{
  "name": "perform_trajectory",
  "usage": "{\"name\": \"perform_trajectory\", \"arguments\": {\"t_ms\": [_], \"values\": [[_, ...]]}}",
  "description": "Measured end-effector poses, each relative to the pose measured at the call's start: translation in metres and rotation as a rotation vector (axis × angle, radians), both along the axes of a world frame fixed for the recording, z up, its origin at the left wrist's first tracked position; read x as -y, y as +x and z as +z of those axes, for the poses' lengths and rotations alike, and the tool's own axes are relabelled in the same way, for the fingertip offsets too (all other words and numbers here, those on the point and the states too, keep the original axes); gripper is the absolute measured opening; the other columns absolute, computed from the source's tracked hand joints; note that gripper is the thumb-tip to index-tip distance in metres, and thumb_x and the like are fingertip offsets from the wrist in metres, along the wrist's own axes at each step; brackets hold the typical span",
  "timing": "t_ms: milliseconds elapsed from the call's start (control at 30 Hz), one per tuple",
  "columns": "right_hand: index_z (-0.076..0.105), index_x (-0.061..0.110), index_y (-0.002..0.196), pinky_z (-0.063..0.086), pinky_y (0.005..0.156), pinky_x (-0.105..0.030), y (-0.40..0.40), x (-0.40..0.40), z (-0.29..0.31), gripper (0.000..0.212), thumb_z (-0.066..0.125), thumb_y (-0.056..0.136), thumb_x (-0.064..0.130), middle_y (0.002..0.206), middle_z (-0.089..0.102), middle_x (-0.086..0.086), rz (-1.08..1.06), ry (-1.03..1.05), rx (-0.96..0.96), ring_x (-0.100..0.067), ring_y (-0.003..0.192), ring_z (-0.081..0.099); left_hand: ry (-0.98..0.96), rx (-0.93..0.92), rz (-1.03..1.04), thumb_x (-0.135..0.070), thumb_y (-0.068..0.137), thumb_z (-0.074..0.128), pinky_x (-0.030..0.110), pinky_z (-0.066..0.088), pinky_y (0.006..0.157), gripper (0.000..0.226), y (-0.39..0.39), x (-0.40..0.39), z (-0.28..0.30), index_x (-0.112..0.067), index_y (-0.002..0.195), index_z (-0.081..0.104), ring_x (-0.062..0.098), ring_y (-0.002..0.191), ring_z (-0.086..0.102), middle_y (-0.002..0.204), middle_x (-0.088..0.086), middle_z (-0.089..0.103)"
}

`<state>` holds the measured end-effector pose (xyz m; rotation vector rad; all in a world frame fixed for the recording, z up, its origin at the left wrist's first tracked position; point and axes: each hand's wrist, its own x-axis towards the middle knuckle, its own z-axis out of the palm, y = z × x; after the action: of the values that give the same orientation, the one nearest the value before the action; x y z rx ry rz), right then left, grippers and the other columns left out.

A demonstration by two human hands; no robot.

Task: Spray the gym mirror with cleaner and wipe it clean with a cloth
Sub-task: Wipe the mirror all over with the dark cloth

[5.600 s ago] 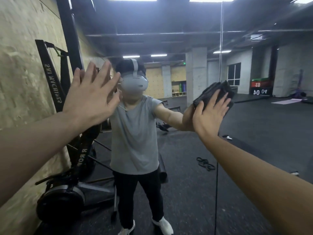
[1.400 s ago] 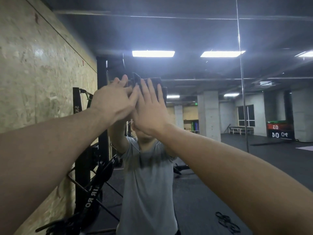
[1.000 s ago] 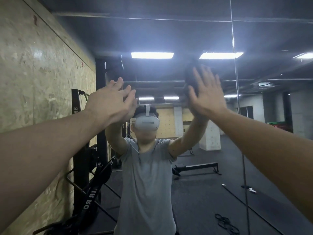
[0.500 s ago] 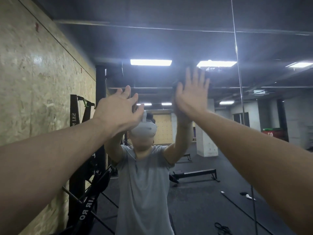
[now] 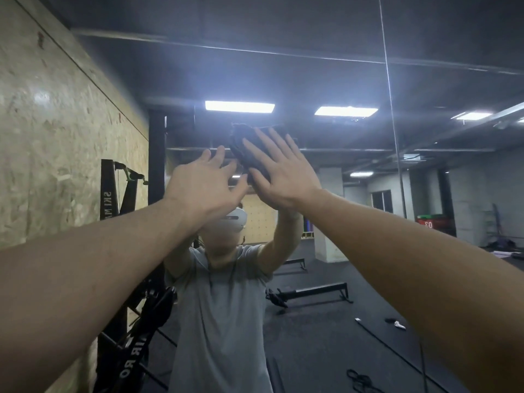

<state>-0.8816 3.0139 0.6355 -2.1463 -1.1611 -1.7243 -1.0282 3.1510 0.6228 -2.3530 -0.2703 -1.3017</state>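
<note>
Cloth high on the mirror, under the right palm

The dark cloth [image 5: 249, 150] lies flat against the mirror [image 5: 354, 222] above head height, showing past the fingertips up and to the left; the right hand [image 5: 279, 173] presses it with straight, spread fingers. The left hand [image 5: 204, 184], fingers extended and holding nothing, sits just beside and lower-left, so the right hand seems placed to carry the next stroke.
</note>
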Motion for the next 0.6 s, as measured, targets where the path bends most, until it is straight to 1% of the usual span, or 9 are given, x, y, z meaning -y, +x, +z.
{"name": "perform_trajectory", "arguments": {"t_ms": [67, 133, 167, 200, 267, 367, 433, 500, 600], "values": [[0.013, 0.038, 0.162, -0.004, 0.128, -0.045, 0.006, 0.015, 0.005, 0.058, 0.021, 0.106, 0.052, 0.172, 0.005, 0.003, -0.001, 0.013, -0.016, -0.017, 0.158, -0.004, 0.018, 0.034, 0.006, -0.058, 0.102, 0.017, 0.048, 0.048, 0.102, 0.058, 0.001, -0.001, 0.001, -0.036, 0.145, 0.049, 0.025, 0.144, 0.042, 0.163, 0.002, 0.035], [0.010, 0.039, 0.163, -0.003, 0.128, -0.046, 0.019, 0.038, 0.012, 0.060, 0.017, 0.105, 0.054, 0.172, 0.004, 0.002, -0.014, 0.065, -0.048, -0.017, 0.158, -0.005, 0.068, 0.113, 0.018, -0.055, 0.098, 0.025, 0.040, 0.052, 0.085, 0.048, 0.001, -0.001, 0.007, -0.036, 0.113, 0.067, 0.024, 0.113, 0.063, 0.138, 0.001, 0.061], [0.009, 0.039, 0.163, -0.003, 0.128, -0.047, 0.029, 0.053, 0.016, 0.060, 0.016, 0.105, 0.055, 0.172, 0.003, 0.002, -0.019, 0.101, -0.064, -0.018, 0.158, -0.005, 0.063, 0.147, 0.005, -0.053, 0.094, 0.028, 0.036, 0.050, 0.078, 0.046, 0.000, 0.001, 0.011, -0.033, 0.100, 0.068, 0.023, 0.099, 0.065, 0.122, -0.001, 0.067], [0.009, 0.039, 0.163, -0.002, 0.128, -0.047, 0.039, 0.069, 0.020, 0.060, 0.016, 0.106, 0.055, 0.173, 0.003, 0.001, -0.021, 0.135, -0.075, -0.018, 0.158, -0.005, 0.052, 0.166, -0.020, -0.051, 0.089, 0.028, 0.037, 0.049, 0.076, 0.045, 0.001, 0.005, 0.015, -0.030, 0.097, 0.068, 0.024, 0.093, 0.064, 0.112, -0.002, 0.067], [0.010, 0.038, 0.163, -0.002, 0.128, -0.048, 0.063, 0.103, 0.026, 0.060, 0.019, 0.107, 0.055, 0.172, 0.004, 0.001, -0.017, 0.193, -0.094, -0.019, 0.158, -0.004, 0.080, 0.198, -0.045, -0.049, 0.082, 0.027, 0.043, 0.051, 0.079, 0.056, 0.003, 0.016, 0.023, -0.022, 0.109, 0.068, 0.027, 0.098, 0.063, 0.114, 0.001, 0.063], [0.012, 0.036, 0.163, -0.001, 0.128, -0.049, 0.097, 0.150, 0.032, 0.061, 0.017, 0.105, 0.056, 0.172, 0.006, 0.001, -0.009, 0.283, -0.122, -0.020, 0.158, -0.002, 0.073, 0.257, -0.048, -0.052, 0.080, 0.021, 0.049, 0.052, 0.086, 0.072, 0.010, 0.038, 0.034, -0.016, 0.126, 0.063, 0.031, 0.115, 0.059, 0.132, 0.007, 0.057], [0.011, 0.033, 0.163, 0.000, 0.128, -0.050, 0.116, 0.175, 0.034, 0.064, 0.013, 0.104, 0.058, 0.172, 0.006, 0.000, -0.024, 0.342, -0.141, -0.021, 0.159, -0.003, 0.028, 0.284, -0.027, -0.049, 0.085, 0.027, 0.050, 0.050, 0.091, 0.065, 0.017, 0.045, 0.040, -0.016, 0.131, 0.060, 0.031, 0.124, 0.054, 0.142, 0.009, 0.051], [0.009, 0.029, 0.164, -0.004, 0.128, -0.049, 0.126, 0.189, 0.037, 0.064, 0.015, 0.105, 0.053, 0.172, 0.005, -0.003, -0.034, 0.412, -0.193, -0.023, 0.158, -0.004, -0.008, 0.291, -0.002, -0.043, 0.092, 0.035, 0.050, 0.049, 0.094, 0.053, 0.025, 0.044, 0.046, -0.018, 0.132, 0.058, 0.030, 0.126, 0.052, 0.146, 0.007, 0.047], [0.004, 0.021, 0.165, -0.011, 0.126, -0.045, 0.123, 0.187, 0.041, 0.064, 0.018, 0.107, 0.044, 0.172, -0.001, -0.010, -0.080, 0.512, -0.261, -0.029, 0.158, -0.006, -0.048, 0.282, 0.023, -0.045, 0.094, 0.035, 0.048, 0.047, 0.099, 0.053, 0.032, 0.039, 0.053, -0.019, 0.134, 0.056, 0.029, 0.128, 0.051, 0.148, 0.006, 0.044]]}}
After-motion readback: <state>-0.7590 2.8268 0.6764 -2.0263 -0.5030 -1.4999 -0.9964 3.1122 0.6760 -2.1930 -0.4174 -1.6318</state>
